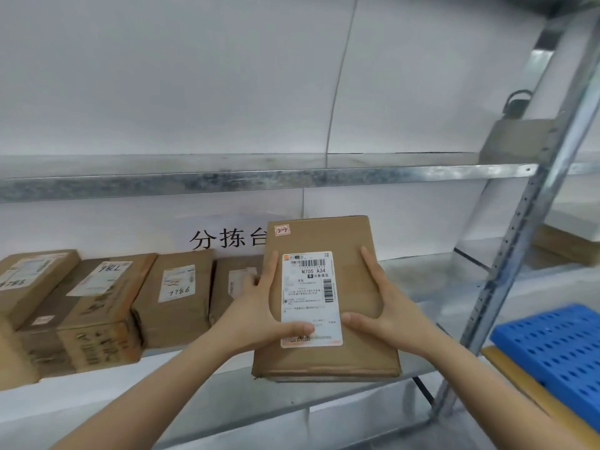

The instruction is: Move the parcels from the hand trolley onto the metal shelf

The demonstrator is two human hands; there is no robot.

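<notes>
I hold a flat brown cardboard parcel (350,241) with a white shipping label between both hands, over the metal shelf (422,323). My left hand (259,310) grips its left edge, thumb across the label's lower part. My right hand (380,306) grips the right side, thumb on the front next to the label. The parcel tilts up towards me; whether its near edge touches the shelf board I cannot tell. Several brown parcels (175,297) lie in a row on the same shelf to the left. The hand trolley is out of view.
A higher shelf board (259,177) spans the frame above. A perforated steel upright (506,254) stands at the right. A blue perforated plastic panel (558,352) lies at lower right. A grey bag with a handle (516,134) sits on the upper shelf.
</notes>
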